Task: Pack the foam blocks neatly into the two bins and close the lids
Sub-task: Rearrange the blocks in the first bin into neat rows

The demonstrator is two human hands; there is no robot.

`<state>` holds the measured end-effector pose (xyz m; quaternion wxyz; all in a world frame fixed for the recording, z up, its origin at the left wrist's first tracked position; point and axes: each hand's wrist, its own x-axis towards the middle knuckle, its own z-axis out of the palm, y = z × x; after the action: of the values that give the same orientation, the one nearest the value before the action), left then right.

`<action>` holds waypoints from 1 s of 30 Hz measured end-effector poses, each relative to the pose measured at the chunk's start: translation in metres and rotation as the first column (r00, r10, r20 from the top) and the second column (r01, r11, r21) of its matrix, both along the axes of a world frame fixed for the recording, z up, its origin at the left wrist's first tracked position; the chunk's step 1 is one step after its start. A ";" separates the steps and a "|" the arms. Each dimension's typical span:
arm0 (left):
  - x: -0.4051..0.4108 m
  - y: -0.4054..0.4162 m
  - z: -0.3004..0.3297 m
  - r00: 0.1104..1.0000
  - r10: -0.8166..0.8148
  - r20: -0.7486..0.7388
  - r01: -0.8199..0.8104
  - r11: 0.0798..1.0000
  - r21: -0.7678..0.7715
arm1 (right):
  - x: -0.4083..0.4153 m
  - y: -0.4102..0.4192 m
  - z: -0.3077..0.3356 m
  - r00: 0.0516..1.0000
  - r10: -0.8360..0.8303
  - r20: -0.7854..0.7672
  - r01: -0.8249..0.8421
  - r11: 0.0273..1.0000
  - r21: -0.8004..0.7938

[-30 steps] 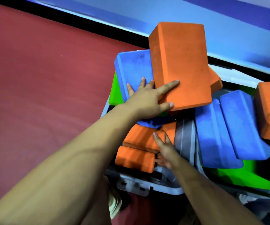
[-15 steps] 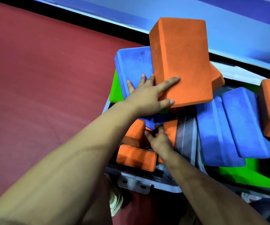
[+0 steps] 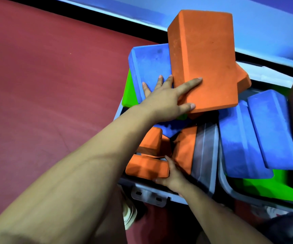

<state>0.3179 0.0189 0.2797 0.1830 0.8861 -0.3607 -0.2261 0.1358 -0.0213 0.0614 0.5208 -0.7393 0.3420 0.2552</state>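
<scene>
Floor (image 3: 45, 94): red, left of the bins.
Left hand (image 3: 167, 99): fingers spread wide and straight; the forefinger and thumb lie on the big orange block (image 3: 205, 60), the other fingers on the blue block (image 3: 149, 67) beside it.
Green block (image 3: 129, 94): under the blue block's left edge.
Left bin (image 3: 152, 191): grey; low orange blocks (image 3: 147, 167) are packed at its near end.
Right hand (image 3: 173, 174): low in the left bin, fingers curled against the nearest orange block's end; whether it grips cannot be told.
Right bin (image 3: 225, 182): holds two leaning blue blocks (image 3: 258, 134) on green ones (image 3: 272, 185).
</scene>
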 end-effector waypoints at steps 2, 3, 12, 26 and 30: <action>0.001 0.000 0.000 1.000 0.002 0.000 -0.002 1.000 0.000 | 0.002 0.004 -0.001 0.997 0.072 -0.002 -0.072 0.996 -0.055; 0.001 0.000 0.000 1.000 0.002 0.000 -0.002 1.000 0.001 | 0.002 0.006 -0.002 0.997 0.078 0.012 -0.077 0.994 -0.077; 0.002 0.001 0.001 1.000 -0.002 0.001 0.002 1.000 0.000 | 0.000 -0.002 0.007 0.995 0.010 0.097 -0.012 1.000 0.021; 0.000 0.002 0.004 1.000 0.004 0.016 -0.004 1.000 -0.003 | 0.020 -0.010 0.007 0.844 -0.518 -0.140 0.537 0.818 0.208; 0.001 0.003 0.003 1.000 0.011 0.013 -0.010 1.000 -0.021 | 0.004 -0.035 -0.002 0.940 -0.341 0.004 0.288 0.786 -0.547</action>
<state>0.3189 0.0219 0.2826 0.1909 0.8876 -0.3596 -0.2156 0.1403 -0.0563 0.0596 0.3101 -0.7752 0.5424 0.0929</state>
